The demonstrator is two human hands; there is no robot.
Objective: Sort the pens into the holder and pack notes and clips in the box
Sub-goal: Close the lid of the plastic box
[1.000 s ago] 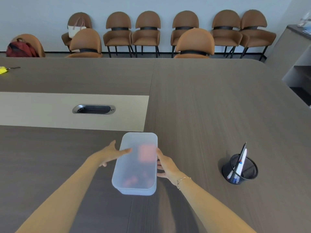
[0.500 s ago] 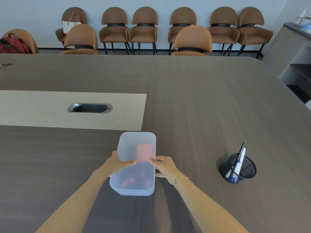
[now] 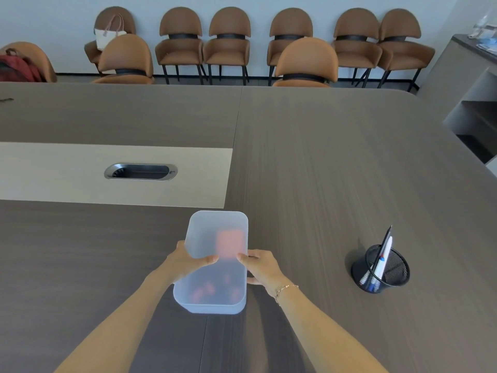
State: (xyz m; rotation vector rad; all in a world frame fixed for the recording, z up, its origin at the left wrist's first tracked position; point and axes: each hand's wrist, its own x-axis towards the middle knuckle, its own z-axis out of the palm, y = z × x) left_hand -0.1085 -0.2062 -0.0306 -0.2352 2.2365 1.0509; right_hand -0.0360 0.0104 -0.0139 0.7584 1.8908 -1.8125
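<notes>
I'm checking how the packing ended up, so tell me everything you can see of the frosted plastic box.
The frosted plastic box is a translucent white rectangle with rounded corners, its lid on. It rests on the dark wood-grain table, long side running away from the person. Through the lid show a blurred pink-orange rectangle at the far right and small reddish shapes at the near end. The left hand and right hand grip its long sides, thumbs on the lid.

Frosted box [image 3: 215, 238], black mesh holder [image 3: 380, 269]
</notes>
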